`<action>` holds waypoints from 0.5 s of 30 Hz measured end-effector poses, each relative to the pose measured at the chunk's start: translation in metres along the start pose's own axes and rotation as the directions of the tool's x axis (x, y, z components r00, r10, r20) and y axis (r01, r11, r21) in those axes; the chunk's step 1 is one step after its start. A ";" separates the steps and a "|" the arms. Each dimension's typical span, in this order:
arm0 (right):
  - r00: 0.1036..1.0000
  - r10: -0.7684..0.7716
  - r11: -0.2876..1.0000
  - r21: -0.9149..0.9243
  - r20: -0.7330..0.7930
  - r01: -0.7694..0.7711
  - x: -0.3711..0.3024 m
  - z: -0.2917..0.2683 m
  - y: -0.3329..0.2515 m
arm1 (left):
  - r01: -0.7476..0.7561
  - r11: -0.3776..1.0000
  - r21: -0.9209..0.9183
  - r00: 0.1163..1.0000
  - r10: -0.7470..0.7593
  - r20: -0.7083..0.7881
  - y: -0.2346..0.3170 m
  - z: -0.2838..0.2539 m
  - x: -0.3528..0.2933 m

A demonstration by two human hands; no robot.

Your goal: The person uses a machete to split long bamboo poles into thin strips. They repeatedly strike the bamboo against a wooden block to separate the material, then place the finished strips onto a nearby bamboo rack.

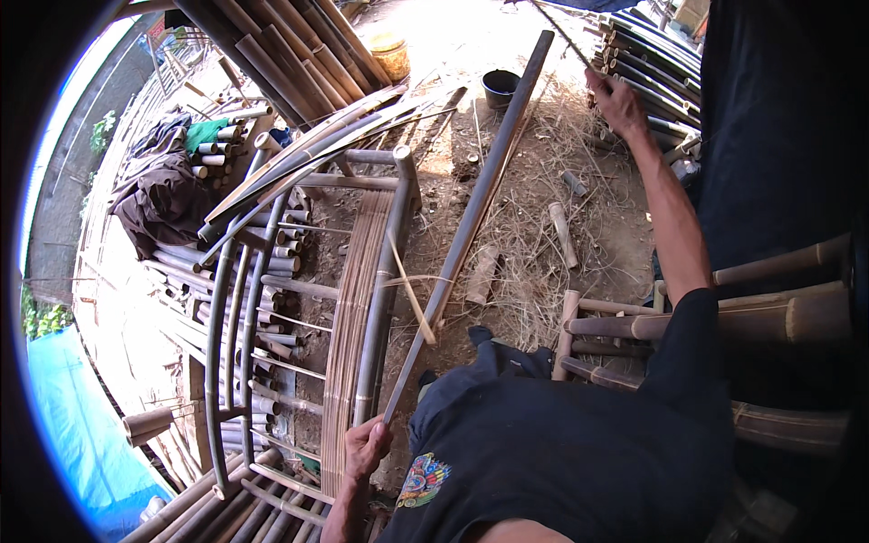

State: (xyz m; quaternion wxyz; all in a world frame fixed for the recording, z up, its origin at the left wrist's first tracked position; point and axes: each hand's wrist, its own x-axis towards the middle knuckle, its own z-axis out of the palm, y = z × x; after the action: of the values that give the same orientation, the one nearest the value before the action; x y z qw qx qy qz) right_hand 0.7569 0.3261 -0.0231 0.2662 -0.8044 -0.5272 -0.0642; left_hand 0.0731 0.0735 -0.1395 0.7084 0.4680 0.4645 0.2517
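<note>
1. My left hand grips the near end of the frame, a curved bamboo piece with slats.
2. My right hand is stretched far beyond the frame, closed on a thin strip.
3. A long pole lies slanted just right of the frame.
4. A bucket stands beyond the frame, near the pole's far end.

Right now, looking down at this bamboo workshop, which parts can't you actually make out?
- Left hand, head view: its palm side and grip on the bamboo frame are turned away.
- Right hand, head view: small, near the rim; what its fingers pinch is unclear.
- Long bamboo strip: its lower end hides behind the dark shirt.
- Black bucket: contents too small.
</note>
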 end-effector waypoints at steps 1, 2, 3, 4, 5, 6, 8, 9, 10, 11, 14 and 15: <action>0.975 0.207 0.971 0.108 0.078 -0.215 0.018 -0.007 0.016 | 0.050 0.999 -0.015 0.999 -0.050 -0.001 -0.012 -0.014 -0.013; 0.930 0.362 0.922 0.126 0.055 -0.367 0.030 -0.017 0.035 | 0.096 0.995 -0.027 0.995 -0.096 0.002 -0.015 -0.023 -0.019; 0.899 0.432 0.894 0.098 0.072 -0.438 0.033 -0.029 0.027 | 0.110 0.994 0.013 0.994 -0.109 -0.026 -0.008 -0.020 -0.015; 0.896 0.440 0.888 0.119 0.066 -0.445 0.028 -0.035 0.024 | 0.144 0.988 0.054 0.989 -0.142 -0.043 0.007 -0.012 -0.010; 0.891 0.449 0.880 0.140 0.060 -0.453 0.021 -0.037 0.020 | 0.180 0.979 0.095 0.983 -0.175 -0.058 0.019 -0.004 0.001; 0.955 0.296 0.951 0.104 -0.028 -0.292 0.009 -0.029 0.014 | 0.123 0.950 0.286 0.992 -0.118 -0.036 0.023 0.004 0.021; 0.992 0.124 0.985 0.121 -0.032 -0.119 -0.031 -0.001 -0.032 | -0.058 0.950 0.307 0.997 0.072 -0.032 0.045 0.030 0.072; 0.992 0.078 0.979 0.182 0.102 -0.096 -0.066 0.004 -0.077 | -0.049 0.983 0.177 0.998 0.057 -0.037 0.056 0.041 0.099; 0.989 -0.020 0.991 0.137 0.148 0.000 -0.100 0.013 -0.106 | -0.028 0.965 0.261 0.998 0.040 -0.042 0.073 0.051 0.127; 0.973 -0.231 0.942 0.257 0.024 0.217 -0.133 0.033 -0.126 | -0.009 0.940 0.342 0.998 0.027 -0.049 0.090 0.064 0.150; 0.814 -0.535 0.834 0.297 0.225 0.465 -0.209 0.072 -0.169 | -0.171 0.917 0.361 0.967 0.226 -0.115 0.116 0.098 0.188; 0.798 -0.570 0.810 0.298 0.195 0.505 -0.217 0.071 -0.174 | -0.162 0.911 0.378 0.967 0.223 -0.126 0.122 0.103 0.192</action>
State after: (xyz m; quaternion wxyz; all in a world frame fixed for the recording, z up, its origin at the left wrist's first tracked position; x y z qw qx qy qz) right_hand 0.4959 0.2373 -0.1038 0.2526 -0.5844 -0.7702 0.0366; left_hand 0.2594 0.2339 -0.0980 0.5395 0.6124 0.5120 0.2679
